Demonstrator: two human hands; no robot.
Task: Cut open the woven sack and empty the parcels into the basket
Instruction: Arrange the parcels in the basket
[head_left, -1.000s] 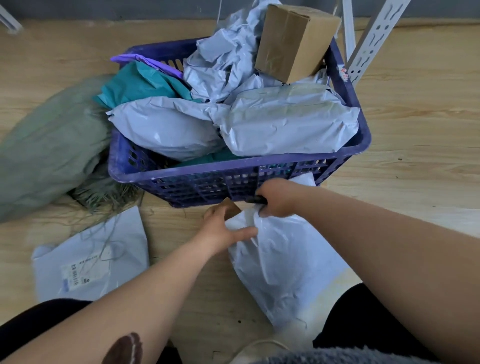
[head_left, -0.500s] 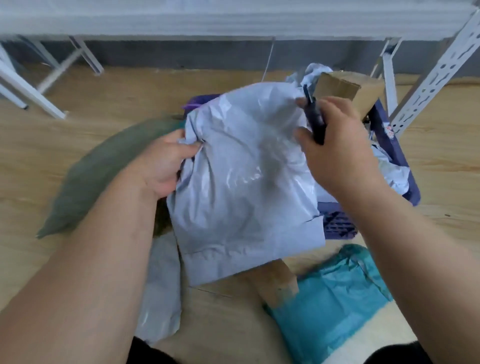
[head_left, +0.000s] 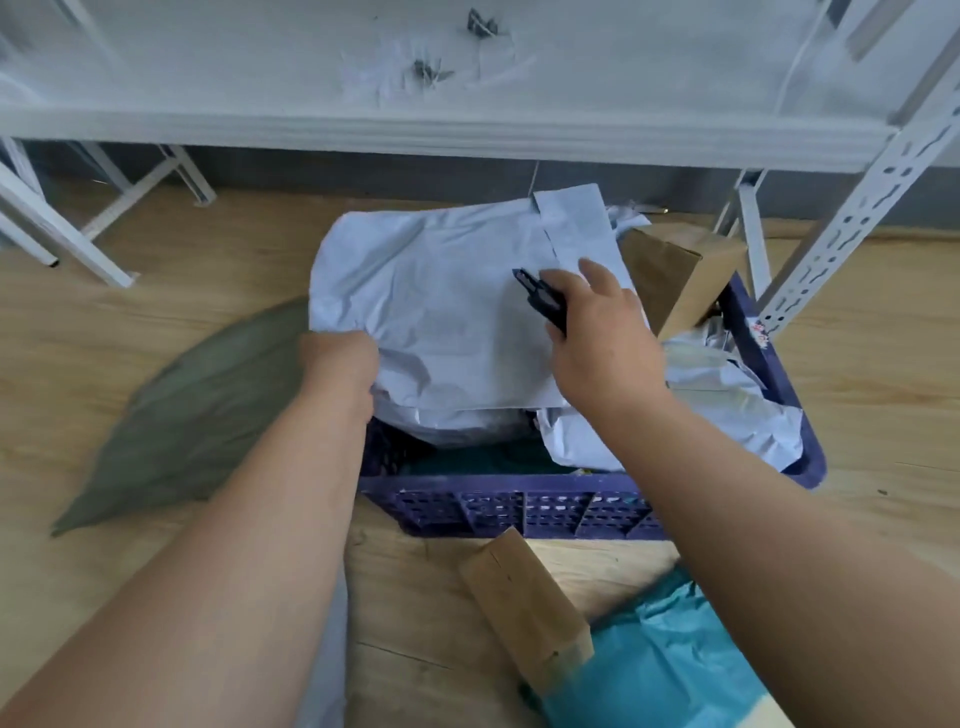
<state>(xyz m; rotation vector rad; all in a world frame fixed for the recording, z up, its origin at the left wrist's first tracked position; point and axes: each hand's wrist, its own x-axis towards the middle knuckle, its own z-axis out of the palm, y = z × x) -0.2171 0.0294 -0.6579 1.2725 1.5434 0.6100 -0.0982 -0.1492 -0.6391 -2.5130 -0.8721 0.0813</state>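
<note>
The basket (head_left: 571, 512) is overfull, and the grey parcel (head_left: 447, 317) under both hands can slide off. The left hand (head_left: 340, 364) clamps its near edge; the right hand (head_left: 597, 332), fingers spread, pinches a cutter (head_left: 540, 301) which may slit it.

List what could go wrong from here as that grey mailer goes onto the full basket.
1. The right hand presses the grey mailer while gripping a black cutter, tip pointing across the mailer; it could nick it.
2. The basket is heaped above its rim; the mailer or the tilted cardboard box may slide off.
3. A small box and teal mailer lie on the floor and may get forgotten.
</note>
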